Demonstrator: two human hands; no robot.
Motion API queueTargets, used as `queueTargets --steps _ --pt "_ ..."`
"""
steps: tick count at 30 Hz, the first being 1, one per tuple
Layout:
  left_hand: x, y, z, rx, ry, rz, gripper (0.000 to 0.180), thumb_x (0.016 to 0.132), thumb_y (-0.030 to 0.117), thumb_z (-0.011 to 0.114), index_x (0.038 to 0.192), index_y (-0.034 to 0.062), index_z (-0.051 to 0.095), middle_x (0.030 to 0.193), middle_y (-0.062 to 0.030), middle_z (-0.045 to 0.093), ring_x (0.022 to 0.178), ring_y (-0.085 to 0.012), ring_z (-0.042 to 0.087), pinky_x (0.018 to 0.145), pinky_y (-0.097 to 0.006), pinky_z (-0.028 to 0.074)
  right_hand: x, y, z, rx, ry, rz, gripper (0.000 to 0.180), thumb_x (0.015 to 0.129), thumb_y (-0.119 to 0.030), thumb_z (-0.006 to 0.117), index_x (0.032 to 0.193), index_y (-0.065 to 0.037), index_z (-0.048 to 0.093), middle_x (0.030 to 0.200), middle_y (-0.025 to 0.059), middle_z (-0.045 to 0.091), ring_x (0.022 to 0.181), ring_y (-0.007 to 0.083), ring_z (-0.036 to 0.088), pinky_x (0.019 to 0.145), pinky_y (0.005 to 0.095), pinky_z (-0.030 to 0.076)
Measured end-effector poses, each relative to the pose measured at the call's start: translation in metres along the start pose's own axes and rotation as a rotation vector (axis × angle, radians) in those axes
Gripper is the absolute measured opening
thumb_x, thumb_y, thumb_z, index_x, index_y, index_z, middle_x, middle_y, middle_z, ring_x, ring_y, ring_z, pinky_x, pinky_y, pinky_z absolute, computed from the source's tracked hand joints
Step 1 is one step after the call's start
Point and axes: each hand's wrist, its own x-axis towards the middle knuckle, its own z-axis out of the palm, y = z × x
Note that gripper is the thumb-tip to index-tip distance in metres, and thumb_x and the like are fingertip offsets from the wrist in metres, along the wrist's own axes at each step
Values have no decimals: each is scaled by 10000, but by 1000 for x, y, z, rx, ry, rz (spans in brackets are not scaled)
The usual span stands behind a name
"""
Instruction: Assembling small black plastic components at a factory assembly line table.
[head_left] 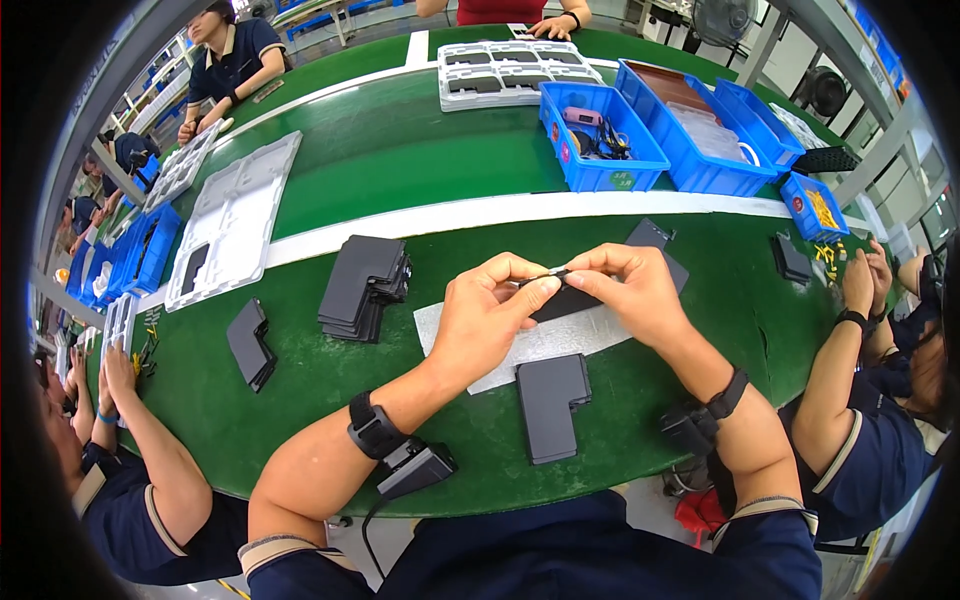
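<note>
Both hands meet above the middle of the tabletop [400, 160], fingertips together on one dark part [565, 298]. The left hand [487, 315] pinches its near-left edge between thumb and forefinger; the right hand [632, 288] grips the top edge from the other side, fingers curled over it. The part is a flat black plastic piece, held just above a pale sheet [560, 340] that lies on the green surface. Whether the part touches the sheet cannot be told. Each wrist wears a black band with a small device hanging from it.

Just in front of the hands, nearer the body, a second black piece [552, 405] lies flat, half on the sheet. To the left stands a stack [362, 287] of the same pieces, and further left a single one [250, 343] lies alone. Another black piece [790, 258] rests well to the right.

Beyond a white stripe, a grey tray [232, 225] with moulded pockets sits on the left, and another tray [515, 72] lies at the far side. Blue bins [600, 135] stand in a row at the far right; one holds cables, a small one holds yellow bits.

Other people sit around the tabletop: one at the near left, one at the right with hands raised, one at the far left corner, one at the far side.
</note>
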Motion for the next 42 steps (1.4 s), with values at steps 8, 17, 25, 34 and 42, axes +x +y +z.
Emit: queueTargets --steps 8,17,25,34,42 --pt "-2 4 1 99 70 37 181 880 204 662 938 35 631 808 9 612 718 -24 560 559 -196 518 -4 3 17 -782 177 -597 106 759 -33 675 858 -3 697 728 108 661 744 247 636 651 358 475" --pt "0 0 2 219 130 193 157 878 178 662 909 25 640 792 11 613 709 -36 551 591 -210 474 -8 -5 16 -878 124 -626 179 763 -25 649 938 9 667 798 117 660 785 268 633 681 366 474" --pt "3 -9 1 54 66 66 186 882 70 625 1037 -1 551 950 -39 617 861 -65 568 770 -229 471 -6 -5 15 -579 160 -169 131 766 -101 683 849 -5 651 816 100 648 707 239 596 618 355 458" --pt "2 -7 4 -9 31 89 144 879 20 582 1015 -2 540 925 -55 623 839 -75 574 742 -243 472 -3 -2 15 -597 151 -329 49 766 -45 646 778 2 642 793 103 630 730 250 585 650 355 457" --pt "5 -2 -2 -118 -10 56 261 919 105 589 1149 10 511 929 -44 629 861 -77 583 800 -240 470 5 -3 -9 -325 28 -193 168 819 -101 668 946 9 671 877 65 667 798 134 606 705 284 473"
